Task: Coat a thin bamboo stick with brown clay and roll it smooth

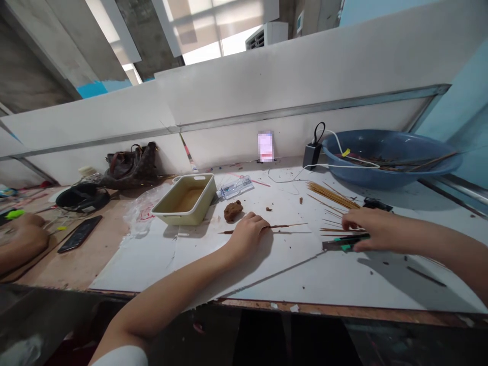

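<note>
My left hand (247, 235) lies in the middle of a white board (290, 269), its fingers closed over a thin clay-coated stick (284, 226). My right hand (366, 229) grips a utility knife (345, 242) with a green-marked body. Its fingers sit just beside several loose thin sticks (337, 226). Behind them lies a bundle of wooden sticks (331, 195). A lump of brown clay (232, 210) rests just beyond my left hand, with small crumbs scattered around it.
A cream tray (186, 199) stands left of the clay. A blue basin (389, 157) holding sticks sits at the back right, next to a black charger (311, 155). Further left are a phone (80, 234), a dark handbag (131, 168), and another person's hand (21, 241).
</note>
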Motion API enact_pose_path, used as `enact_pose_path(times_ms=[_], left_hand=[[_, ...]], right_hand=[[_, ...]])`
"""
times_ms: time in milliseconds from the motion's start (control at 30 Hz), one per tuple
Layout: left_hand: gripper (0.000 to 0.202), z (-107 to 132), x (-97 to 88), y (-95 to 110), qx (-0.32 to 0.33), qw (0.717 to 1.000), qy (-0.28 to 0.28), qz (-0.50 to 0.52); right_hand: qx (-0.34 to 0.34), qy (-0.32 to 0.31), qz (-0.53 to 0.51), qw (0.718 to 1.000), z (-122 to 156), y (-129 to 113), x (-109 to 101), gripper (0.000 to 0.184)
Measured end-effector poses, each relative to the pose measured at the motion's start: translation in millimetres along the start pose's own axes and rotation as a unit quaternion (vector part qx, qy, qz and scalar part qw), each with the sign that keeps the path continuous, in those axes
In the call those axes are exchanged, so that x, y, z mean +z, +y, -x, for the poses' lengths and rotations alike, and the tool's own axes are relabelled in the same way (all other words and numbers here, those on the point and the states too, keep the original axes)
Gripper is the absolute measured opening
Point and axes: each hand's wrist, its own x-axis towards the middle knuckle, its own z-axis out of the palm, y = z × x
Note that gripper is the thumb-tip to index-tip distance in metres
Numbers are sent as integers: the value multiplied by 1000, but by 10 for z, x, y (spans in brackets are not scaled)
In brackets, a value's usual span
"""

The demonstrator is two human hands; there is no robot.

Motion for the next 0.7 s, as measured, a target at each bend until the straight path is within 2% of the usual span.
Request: enact_pose_path(times_ms=[67, 167, 333, 433, 567, 633, 700], left_hand=[[23, -12, 8, 11, 0, 1000, 3, 1], [21, -21, 28, 27, -3, 1000, 2, 4], [11, -5, 108, 16, -15, 1000, -6, 13], [17, -25, 124, 29, -30, 999, 3, 13], [28, -85, -44, 237, -24, 999, 9, 36], [30, -96, -199, 437, -6, 996, -27, 79], [33, -83, -354, 650, -9, 988, -89, 129]], right_hand=[[16, -14, -2, 1000, 215, 126, 44, 33], [21, -16, -15, 1000, 380, 169, 98, 30], [-18, 19, -50, 998, 459, 34, -4, 14], [-7, 27, -87, 996, 439, -134, -81, 12], [-17, 47, -102, 993, 292, -409, -72, 20], [-51, 66, -90, 992, 190, -591, -56, 23], [-83, 71, -71, 992, 84, -829, -59, 20]])
